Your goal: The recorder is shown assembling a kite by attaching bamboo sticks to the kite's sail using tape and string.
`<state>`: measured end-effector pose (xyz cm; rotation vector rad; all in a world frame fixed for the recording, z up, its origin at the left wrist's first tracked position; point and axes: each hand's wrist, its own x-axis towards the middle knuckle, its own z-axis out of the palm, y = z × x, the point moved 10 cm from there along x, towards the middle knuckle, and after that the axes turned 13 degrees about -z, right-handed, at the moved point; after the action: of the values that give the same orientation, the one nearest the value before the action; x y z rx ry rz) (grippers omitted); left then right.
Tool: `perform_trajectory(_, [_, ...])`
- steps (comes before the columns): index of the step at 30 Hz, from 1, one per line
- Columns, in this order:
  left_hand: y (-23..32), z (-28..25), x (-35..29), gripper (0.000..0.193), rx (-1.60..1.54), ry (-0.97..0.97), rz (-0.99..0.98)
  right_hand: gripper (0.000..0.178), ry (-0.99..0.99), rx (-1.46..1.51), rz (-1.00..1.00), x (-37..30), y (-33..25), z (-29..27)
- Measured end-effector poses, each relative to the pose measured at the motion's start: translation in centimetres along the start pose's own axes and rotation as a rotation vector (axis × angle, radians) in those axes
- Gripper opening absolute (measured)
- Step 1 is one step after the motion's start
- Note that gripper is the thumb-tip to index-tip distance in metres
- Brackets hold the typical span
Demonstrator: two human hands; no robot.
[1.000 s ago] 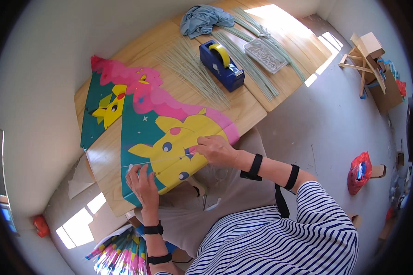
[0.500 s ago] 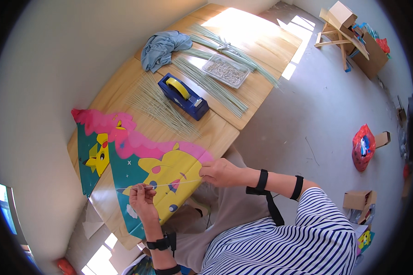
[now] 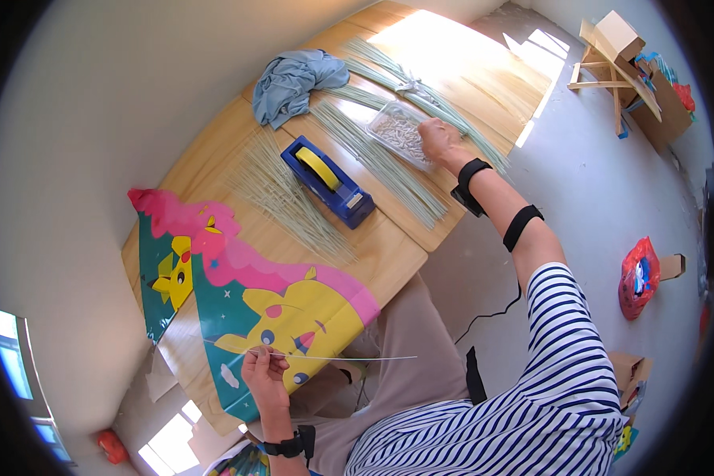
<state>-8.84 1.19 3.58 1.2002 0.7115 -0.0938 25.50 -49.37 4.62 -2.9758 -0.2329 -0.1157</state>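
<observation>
My left hand [image 3: 266, 378] is closed in a pinch on a thin pale rod [image 3: 365, 358], which runs nearly level across the kite sheet and sticks out past its right edge. The kite sheet [image 3: 254, 309], green, pink and yellow with a cartoon character, lies at the table's near end. Farther off, my right hand [image 3: 444, 144] is over the right side of a clear plastic box [image 3: 381, 141] of small whitish pieces. Its fingers are curled together, and whatever lies between them is hidden.
A blue tape dispenser [image 3: 327, 181] with yellow tape stands mid-table, between loose thin rods [image 3: 278, 198] and bundled rods [image 3: 381, 163]. Crumpled blue cloth [image 3: 289, 83] lies at the back left. On the floor to the right sits a red plastic bag [image 3: 636, 282].
My right hand has left the rod and kite sheet and reached away to the plastic box. My left hand keeps the rod, whose right end now points free. The whole view has shifted slightly.
</observation>
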Motion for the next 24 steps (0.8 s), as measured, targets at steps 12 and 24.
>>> perform_trajectory(12, [-0.3, -6.1, 6.8, 0.015, -0.126, 0.097, -0.056, 0.019, 0.016, -0.005, 0.051, 0.6, 0.8, 0.4])
perform_trajectory(24, [-0.6, -0.4, 4.3, 0.022, 0.02, 0.006, -0.071, 0.003, 0.136, 1.253, -0.053, -3.6, -3.5, -2.0])
